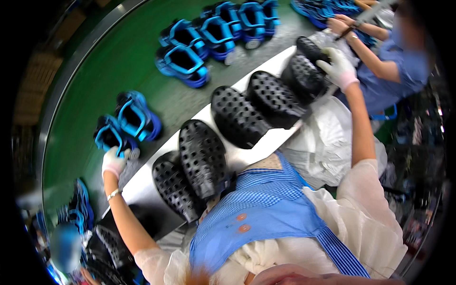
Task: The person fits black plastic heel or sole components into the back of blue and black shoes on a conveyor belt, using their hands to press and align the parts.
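Observation:
My left hand (115, 162), in a white glove, is closed at the near end of a black shoe with bright blue trim (110, 134); a second such shoe (135, 116) stands beside it on the green belt. Far to the right, my gloved right hand (338, 68) grips the edge of a black perforated shoe-shaped form (306, 71). More of these forms lie along a white shelf: one (273, 97) is beside the gripped one, another (238, 115) is further left, and a pair (202, 156) lies close to my apron.
Several blue-trimmed shoes (216, 35) stand in a row on the green conveyor belt (102, 71). White plastic bags (323, 137) hang beside the shelf (280, 137) on my right. A co-worker's hands (339, 26) are at far right, near more shoes. Black forms (111, 244) lie at lower left.

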A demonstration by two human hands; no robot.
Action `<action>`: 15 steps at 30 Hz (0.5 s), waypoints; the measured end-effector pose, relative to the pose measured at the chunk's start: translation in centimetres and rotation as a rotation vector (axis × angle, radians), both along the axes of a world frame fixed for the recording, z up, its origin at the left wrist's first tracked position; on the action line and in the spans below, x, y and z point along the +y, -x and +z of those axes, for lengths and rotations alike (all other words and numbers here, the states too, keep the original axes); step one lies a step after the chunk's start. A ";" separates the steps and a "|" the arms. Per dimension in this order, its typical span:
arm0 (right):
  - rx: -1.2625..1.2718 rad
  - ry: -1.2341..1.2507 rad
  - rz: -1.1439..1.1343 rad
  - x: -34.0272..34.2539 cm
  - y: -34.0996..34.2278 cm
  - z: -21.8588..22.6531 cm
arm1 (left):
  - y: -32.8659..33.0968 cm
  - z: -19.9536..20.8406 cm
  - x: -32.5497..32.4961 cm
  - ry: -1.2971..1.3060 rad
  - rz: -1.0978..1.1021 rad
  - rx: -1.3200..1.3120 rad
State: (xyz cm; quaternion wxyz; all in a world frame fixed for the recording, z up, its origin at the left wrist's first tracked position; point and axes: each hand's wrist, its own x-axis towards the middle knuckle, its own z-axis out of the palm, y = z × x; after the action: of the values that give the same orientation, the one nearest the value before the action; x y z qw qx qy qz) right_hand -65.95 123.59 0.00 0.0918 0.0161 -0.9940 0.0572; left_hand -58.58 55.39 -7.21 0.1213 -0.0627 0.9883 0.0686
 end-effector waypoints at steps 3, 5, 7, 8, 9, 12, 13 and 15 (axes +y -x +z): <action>0.033 -0.011 0.029 0.0 -0.3 -0.2 | -0.4 -0.5 -1.7 -0.016 -0.001 0.105; 0.043 -0.024 0.073 0.7 -0.3 -0.6 | -0.9 0.2 -2.9 -0.017 0.018 0.097; 0.019 -0.022 0.089 0.9 -0.4 -0.6 | -2.1 2.5 -0.6 0.084 0.055 0.101; 0.038 -0.066 0.116 1.4 -0.5 -0.7 | -2.2 4.2 1.6 0.173 0.059 0.127; 0.027 -0.068 0.099 2.2 -0.5 -1.1 | -2.3 4.5 2.9 0.112 0.025 0.245; 0.060 -0.097 0.092 2.2 -0.8 -1.3 | -1.3 5.2 7.5 -0.258 -0.123 0.394; 0.052 -0.061 0.070 1.5 -0.7 -1.3 | -1.2 4.6 8.5 -0.249 -0.155 0.362; 0.017 -0.083 0.013 -0.3 -0.7 -0.4 | -0.4 1.6 9.2 -0.279 -0.157 0.333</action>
State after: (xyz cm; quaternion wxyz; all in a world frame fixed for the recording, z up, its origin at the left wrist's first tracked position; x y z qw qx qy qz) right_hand -65.21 123.29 -0.38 0.0991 0.0267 -0.9946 0.0166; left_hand -58.20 64.61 -5.58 -0.0310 0.0439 0.9774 0.2046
